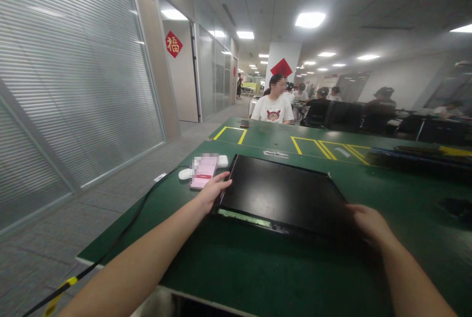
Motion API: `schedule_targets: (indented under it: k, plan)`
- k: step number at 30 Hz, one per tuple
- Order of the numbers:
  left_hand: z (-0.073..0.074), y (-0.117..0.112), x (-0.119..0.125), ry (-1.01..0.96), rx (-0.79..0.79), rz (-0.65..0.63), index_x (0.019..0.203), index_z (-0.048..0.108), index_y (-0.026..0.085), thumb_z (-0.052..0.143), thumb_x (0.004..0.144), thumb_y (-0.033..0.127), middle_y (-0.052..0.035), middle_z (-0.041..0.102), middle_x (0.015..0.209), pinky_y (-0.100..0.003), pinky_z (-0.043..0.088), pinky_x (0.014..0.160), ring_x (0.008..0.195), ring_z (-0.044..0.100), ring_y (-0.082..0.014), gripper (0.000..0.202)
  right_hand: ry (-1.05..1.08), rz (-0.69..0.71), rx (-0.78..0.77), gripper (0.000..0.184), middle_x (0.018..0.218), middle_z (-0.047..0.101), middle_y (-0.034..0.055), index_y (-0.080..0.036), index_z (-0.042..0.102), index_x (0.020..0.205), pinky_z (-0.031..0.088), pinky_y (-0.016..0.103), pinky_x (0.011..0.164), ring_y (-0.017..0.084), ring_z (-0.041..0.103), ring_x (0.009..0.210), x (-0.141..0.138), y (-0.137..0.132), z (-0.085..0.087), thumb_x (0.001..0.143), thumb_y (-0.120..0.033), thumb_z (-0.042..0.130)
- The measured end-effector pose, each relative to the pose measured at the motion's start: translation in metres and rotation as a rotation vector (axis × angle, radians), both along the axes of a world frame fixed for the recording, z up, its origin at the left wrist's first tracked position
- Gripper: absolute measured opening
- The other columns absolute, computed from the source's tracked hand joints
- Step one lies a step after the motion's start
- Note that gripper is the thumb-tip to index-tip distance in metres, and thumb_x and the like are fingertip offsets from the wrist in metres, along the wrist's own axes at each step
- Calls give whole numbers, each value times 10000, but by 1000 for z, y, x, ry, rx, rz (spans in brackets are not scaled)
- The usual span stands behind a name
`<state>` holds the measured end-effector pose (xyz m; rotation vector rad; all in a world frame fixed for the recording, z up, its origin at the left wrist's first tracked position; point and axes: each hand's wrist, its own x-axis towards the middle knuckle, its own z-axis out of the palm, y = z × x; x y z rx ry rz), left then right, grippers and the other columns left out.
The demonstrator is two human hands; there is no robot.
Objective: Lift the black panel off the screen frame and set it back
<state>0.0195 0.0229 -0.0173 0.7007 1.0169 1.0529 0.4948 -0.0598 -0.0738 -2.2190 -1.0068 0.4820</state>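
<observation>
A flat black panel (283, 191) lies on the green table (258, 268) in front of me, with a strip of circuit board showing along its near edge. My left hand (213, 190) grips the panel's near left corner, fingers curled over the left edge. My right hand (370, 223) holds the near right corner, fingers bent around it.
A phone with a lit pink screen (204, 172) and a white charger (222, 161) lie just left of the panel. A black cable (121, 238) runs off the table's left edge. A person in a white shirt (273, 105) sits across; dark items (416, 157) line the right side.
</observation>
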Motion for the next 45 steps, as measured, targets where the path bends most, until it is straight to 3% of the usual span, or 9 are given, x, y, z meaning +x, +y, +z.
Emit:
schedule_targets:
  k: [6, 15, 21, 29, 36, 45]
  plan:
    - [-3, -1, -2, 23, -33, -68, 1490, 415, 202, 748, 671, -24, -78, 767, 892, -360, 614, 609, 634, 733, -230, 912, -12, -9, -13, 453, 935, 747, 125, -199, 766, 1043, 543, 337, 686, 258, 702, 829, 1, -2, 1, 640, -170, 563]
    - [-10, -1, -5, 128, 108, -143, 1347, 590, 186, 827, 624, 60, -86, 781, 972, -362, 607, 719, 776, 746, -246, 772, -47, -6, -15, 391, 896, 743, 129, -203, 780, 986, 545, 385, 686, 288, 699, 807, -1, -2, 5, 647, -223, 586]
    - [-10, -1, -6, 124, 230, -166, 1262, 657, 205, 869, 591, 129, -92, 761, 1100, -362, 585, 788, 885, 735, -255, 708, -113, 33, -26, 298, 867, 754, 108, -215, 782, 902, 529, 345, 648, 266, 694, 756, -2, -3, 10, 659, -307, 636]
    - [-2, -5, -6, 75, 311, -218, 1256, 655, 201, 854, 625, 193, -91, 738, 1173, -377, 529, 919, 1046, 697, -278, 661, -165, 32, -104, 307, 967, 758, 99, -191, 767, 948, 506, 332, 672, 257, 690, 842, -20, -8, 25, 719, -285, 585]
    - [0, -6, -6, 38, 301, -233, 1313, 622, 231, 839, 664, 207, -91, 727, 1206, -387, 528, 930, 1054, 700, -280, 685, -202, 44, -122, 303, 989, 755, 87, -206, 757, 967, 503, 307, 662, 252, 693, 876, -23, -9, 27, 737, -292, 580]
    - [8, -10, -4, -12, 264, -220, 1403, 557, 221, 849, 663, 194, -113, 706, 1248, -387, 525, 945, 1058, 702, -283, 796, -153, 47, -122, 364, 886, 751, 105, -219, 770, 888, 498, 327, 591, 266, 689, 766, -25, -11, 32, 766, -495, 566]
